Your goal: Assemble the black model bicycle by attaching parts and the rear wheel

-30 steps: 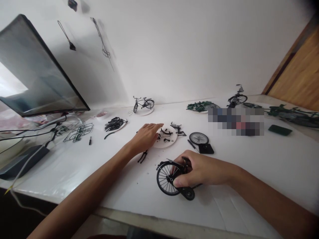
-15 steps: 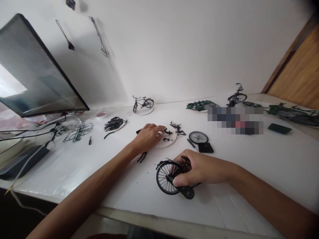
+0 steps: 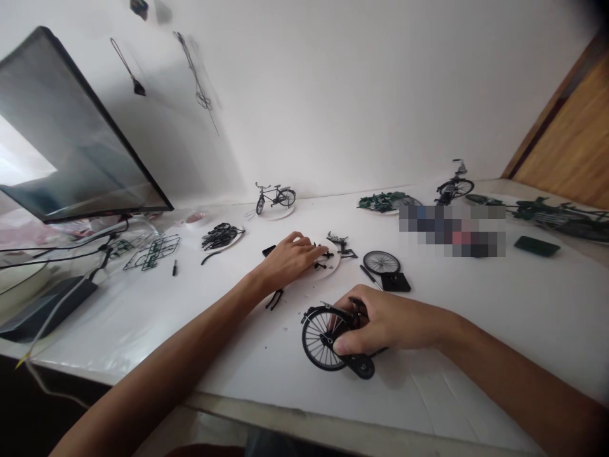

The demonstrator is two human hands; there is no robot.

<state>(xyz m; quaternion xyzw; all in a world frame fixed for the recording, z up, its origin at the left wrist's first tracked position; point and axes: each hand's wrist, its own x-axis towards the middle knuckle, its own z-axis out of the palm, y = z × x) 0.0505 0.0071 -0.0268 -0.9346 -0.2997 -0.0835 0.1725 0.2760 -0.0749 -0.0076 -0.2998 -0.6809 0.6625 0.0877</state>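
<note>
My right hand (image 3: 380,320) is closed round a partly built black model bicycle (image 3: 328,339) lying on the white table, its spoked wheel sticking out to the left. My left hand (image 3: 290,257) reaches over a small white plate (image 3: 333,265) of black parts, fingers curled down and pinching at a part I cannot make out. A black fork piece (image 3: 275,298) lies just below the left wrist. A loose spoked wheel (image 3: 380,261) and a black square piece (image 3: 396,282) lie right of the plate.
A tilted monitor (image 3: 71,139) stands at the left with cables and green part frames (image 3: 152,252) beneath. Another plate of black parts (image 3: 219,236), a finished small bicycle (image 3: 275,197), green parts (image 3: 383,202) and a dark phone (image 3: 536,245) lie farther back. The table edge runs along the bottom.
My left hand slid a little to the right over the plate and its fingers curled from flat into a pinch. The right hand stayed on the bicycle.
</note>
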